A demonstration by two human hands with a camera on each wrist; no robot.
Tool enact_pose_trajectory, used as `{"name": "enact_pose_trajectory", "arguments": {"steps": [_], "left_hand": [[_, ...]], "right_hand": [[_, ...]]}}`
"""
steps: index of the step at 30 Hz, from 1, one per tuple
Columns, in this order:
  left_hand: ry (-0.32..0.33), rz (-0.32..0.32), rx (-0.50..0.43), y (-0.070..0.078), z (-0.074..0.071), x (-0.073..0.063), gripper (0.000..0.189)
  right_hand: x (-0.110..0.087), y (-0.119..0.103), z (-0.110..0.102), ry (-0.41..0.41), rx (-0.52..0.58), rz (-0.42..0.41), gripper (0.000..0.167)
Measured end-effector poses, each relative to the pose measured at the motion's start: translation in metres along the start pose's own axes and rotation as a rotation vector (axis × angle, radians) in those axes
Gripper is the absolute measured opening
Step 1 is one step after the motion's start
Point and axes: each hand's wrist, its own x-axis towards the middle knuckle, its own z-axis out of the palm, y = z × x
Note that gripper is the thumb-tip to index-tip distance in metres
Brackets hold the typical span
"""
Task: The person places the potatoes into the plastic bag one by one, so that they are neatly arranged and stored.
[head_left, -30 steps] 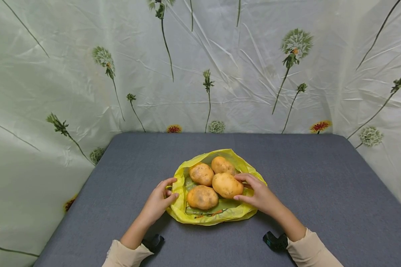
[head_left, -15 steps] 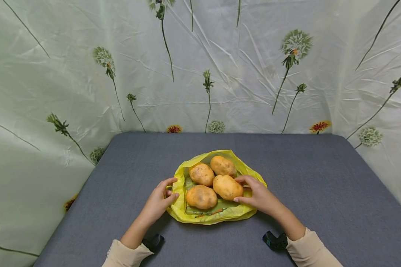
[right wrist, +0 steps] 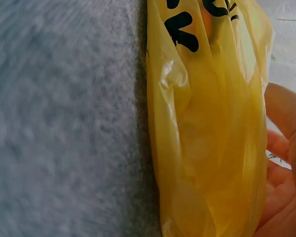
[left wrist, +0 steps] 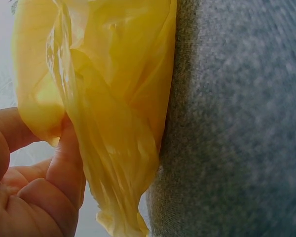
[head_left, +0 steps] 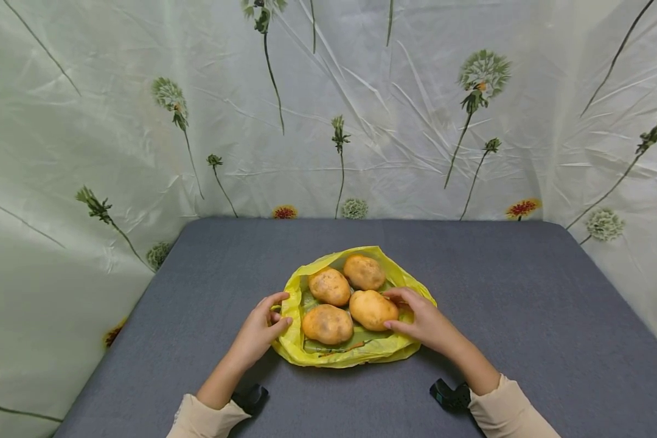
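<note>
A yellow plastic bag (head_left: 402,350) lies spread open on the table with several potatoes inside. My left hand (head_left: 258,333) pinches the bag's left edge; in the left wrist view the film (left wrist: 113,98) passes between thumb and fingers. With thumb and fingertips my right hand (head_left: 429,322) holds the right potato (head_left: 373,310), low among the others. A front potato (head_left: 327,324) lies left of it, another potato (head_left: 330,286) behind that one, and a further potato (head_left: 364,272) at the back. In the right wrist view the bag's side (right wrist: 202,138) hides the right fingertips.
The grey cloth-covered table (head_left: 498,274) extends around the bag on all sides. A pale floral sheet (head_left: 306,152) hangs behind it and along the left. Black wrist devices (head_left: 450,394) sit near both beige cuffs.
The potato in my right hand has come down slightly between the others. The front potato has shifted a little left, the back one slightly left. My left hand stays put.
</note>
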Motion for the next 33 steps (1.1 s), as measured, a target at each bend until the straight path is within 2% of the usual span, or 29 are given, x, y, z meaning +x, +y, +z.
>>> {"name": "enact_pose_trajectory", "arguments": {"steps": [7, 13, 16, 22, 26, 33], "left_hand": [[0.005, 0.017, -0.013, -0.001, -0.001, -0.001, 0.045], [0.008, 0.036, 0.026, -0.003, -0.002, -0.001, 0.043], [0.021, 0.06, 0.058, -0.001, -0.002, -0.002, 0.042], [0.075, 0.181, 0.174, 0.003, 0.0, -0.004, 0.04], [0.099, 0.252, 0.256, 0.004, 0.001, -0.005, 0.047], [0.083, 0.445, 0.47, 0.015, 0.002, -0.009, 0.062]], "right_hand": [[0.001, -0.005, -0.004, 0.044, -0.038, -0.033, 0.042], [0.002, -0.008, -0.011, 0.102, -0.104, -0.089, 0.04], [0.002, -0.011, -0.015, 0.112, -0.165, -0.087, 0.041], [0.002, -0.016, -0.027, 0.11, -0.26, -0.066, 0.049], [0.0, -0.017, -0.036, 0.091, -0.327, -0.023, 0.055], [-0.006, -0.011, -0.049, 0.095, -0.468, -0.014, 0.067]]}}
